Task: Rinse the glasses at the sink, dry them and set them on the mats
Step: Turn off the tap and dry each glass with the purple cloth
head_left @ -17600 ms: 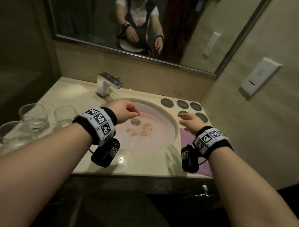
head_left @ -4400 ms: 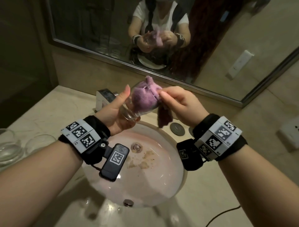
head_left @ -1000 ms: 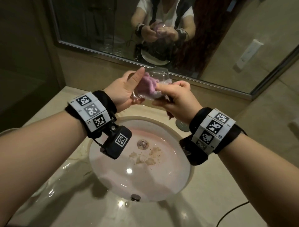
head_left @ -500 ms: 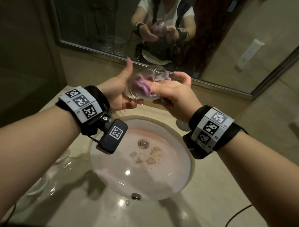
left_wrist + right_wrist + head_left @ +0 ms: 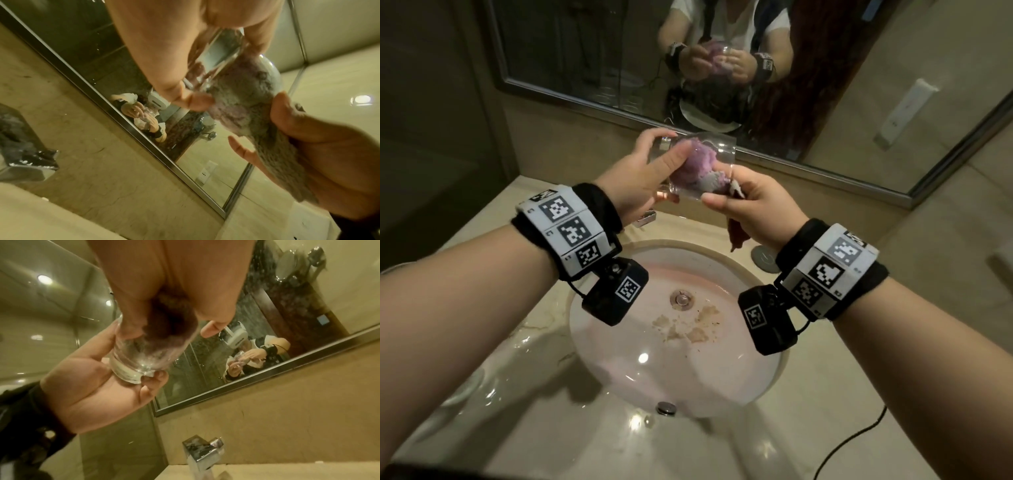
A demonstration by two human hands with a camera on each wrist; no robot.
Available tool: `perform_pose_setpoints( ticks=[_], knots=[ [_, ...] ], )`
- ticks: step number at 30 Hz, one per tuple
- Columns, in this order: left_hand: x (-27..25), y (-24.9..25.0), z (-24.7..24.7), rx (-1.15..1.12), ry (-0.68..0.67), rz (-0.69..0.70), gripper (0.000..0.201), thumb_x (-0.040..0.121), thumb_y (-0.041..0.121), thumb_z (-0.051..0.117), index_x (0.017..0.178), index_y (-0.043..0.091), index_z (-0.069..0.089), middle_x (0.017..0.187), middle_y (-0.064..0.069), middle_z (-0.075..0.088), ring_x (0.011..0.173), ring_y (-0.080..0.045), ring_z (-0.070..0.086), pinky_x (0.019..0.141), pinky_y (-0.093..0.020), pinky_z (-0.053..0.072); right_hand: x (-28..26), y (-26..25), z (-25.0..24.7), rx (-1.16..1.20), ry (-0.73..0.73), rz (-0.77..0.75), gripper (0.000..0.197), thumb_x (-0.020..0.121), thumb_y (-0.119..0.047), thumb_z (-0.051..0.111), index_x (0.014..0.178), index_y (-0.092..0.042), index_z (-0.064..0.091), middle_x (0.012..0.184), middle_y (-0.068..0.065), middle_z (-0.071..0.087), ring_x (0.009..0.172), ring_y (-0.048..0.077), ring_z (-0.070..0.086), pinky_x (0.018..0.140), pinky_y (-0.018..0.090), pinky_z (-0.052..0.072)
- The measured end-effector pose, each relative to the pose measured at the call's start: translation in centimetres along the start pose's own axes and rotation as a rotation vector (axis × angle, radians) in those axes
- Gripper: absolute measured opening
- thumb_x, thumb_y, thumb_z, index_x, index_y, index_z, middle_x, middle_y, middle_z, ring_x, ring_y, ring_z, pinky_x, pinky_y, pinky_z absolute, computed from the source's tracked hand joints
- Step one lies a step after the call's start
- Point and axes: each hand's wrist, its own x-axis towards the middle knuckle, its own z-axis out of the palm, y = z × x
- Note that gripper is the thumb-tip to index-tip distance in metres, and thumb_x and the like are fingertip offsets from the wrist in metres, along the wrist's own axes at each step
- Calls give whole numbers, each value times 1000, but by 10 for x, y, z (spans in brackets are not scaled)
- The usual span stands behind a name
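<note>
Above the sink point(image 5: 726, 394) my left hand point(image 5: 654, 171) grips a clear glass point(image 5: 717, 145) by its base end, thumb across the side. The glass lies tilted, mouth toward my right hand point(image 5: 743, 205). A purple cloth point(image 5: 697, 168) is stuffed inside it, and my right hand pinches the cloth at the mouth, a dark tail hanging below. In the left wrist view the cloth point(image 5: 240, 100) fills the glass point(image 5: 218, 61). In the right wrist view the glass point(image 5: 141, 356) has its thick base in my left palm point(image 5: 88, 391).
One round dark mat point(image 5: 765, 257) shows on the counter right of the basin. The faucet point(image 5: 203, 452) stands behind the basin under the mirror point(image 5: 599, 51). Another glass rim point(image 5: 465, 387) shows faintly at the left. A black cable point(image 5: 852, 442) lies at the front right.
The glass has turned in my left hand, whose thumb lifted and then settled back across the side. My right hand has kept the cloth inside the glass.
</note>
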Motion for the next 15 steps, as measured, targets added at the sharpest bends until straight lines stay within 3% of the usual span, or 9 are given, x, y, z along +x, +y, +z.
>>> perform_pose_setpoints(
  ticks=[2, 3, 4, 6, 9, 10, 12, 13, 15],
  knots=[
    [1, 1, -3, -198, -68, -203, 46, 91, 57, 37, 120, 22, 45, 120, -15, 55, 99, -25, 61, 84, -38, 52, 2, 7, 2, -189, 40, -94, 36, 88, -19, 64, 123, -23, 60, 87, -18, 65, 81, 5, 60, 80, 28, 48],
    [1, 2, -5, -203, -69, -300, 60, 87, 68, 31, 123, 22, 44, 118, -18, 56, 92, -25, 62, 77, -33, 51, 3, 14, 2, -324, 29, -152, 41, 85, -27, 66, 126, -30, 58, 103, -18, 64, 99, 18, 57, 96, 35, 37],
    [1, 2, -8, -184, -70, -380, 68, 82, 76, 26, 123, 24, 42, 115, -18, 56, 81, -22, 61, 65, -27, 50, 5, 20, 2, -446, 12, -193, 44, 84, -30, 66, 127, -36, 56, 113, -18, 61, 112, 27, 48, 101, 33, 25],
    [2, -1, -10, -145, -80, -423, 78, 76, 81, 28, 121, 21, 50, 106, -16, 55, 63, -16, 54, 44, -17, 43, 6, 23, 0, -593, -10, -225, 44, 84, -31, 67, 126, -38, 55, 122, -17, 58, 119, 34, 38, 93, 21, 17],
    [4, -4, -7, -228, -64, -280, 62, 77, 66, 49, 112, 15, 57, 101, -13, 57, 61, -17, 53, 46, -20, 43, 6, 15, -2, -553, -25, -202, 47, 84, -25, 68, 127, -38, 53, 103, -24, 57, 106, 21, 48, 96, 21, 29],
    [4, -6, -4, -242, -38, -221, 63, 78, 61, 52, 117, 12, 54, 105, -14, 59, 67, -20, 58, 57, -26, 49, 4, 9, -2, -430, -46, -170, 46, 86, -20, 67, 127, -34, 53, 96, -23, 56, 92, 9, 55, 91, 22, 41],
    [5, -8, -1, -159, 17, -92, 58, 80, 56, 52, 119, 14, 48, 113, -12, 59, 93, -27, 63, 84, -38, 53, 2, -1, -3, -133, -59, -73, 39, 88, -8, 62, 124, -21, 55, 89, -15, 59, 71, -8, 60, 70, 10, 47],
    [1, -6, 1, -58, 20, -23, 48, 83, 52, 50, 117, 18, 44, 111, -9, 58, 99, -27, 62, 85, -38, 55, 0, -7, -3, 33, -69, -25, 32, 89, -4, 59, 120, -13, 57, 89, -10, 62, 69, -9, 61, 67, 8, 46],
    [-2, -1, 2, 173, 6, 140, 29, 93, 36, 46, 117, 23, 34, 102, 2, 52, 90, -14, 60, 66, -19, 55, -1, -9, -3, 361, -87, 61, 23, 90, 2, 55, 112, -5, 57, 92, 2, 64, 68, -4, 65, 63, 9, 47]
  ],
)
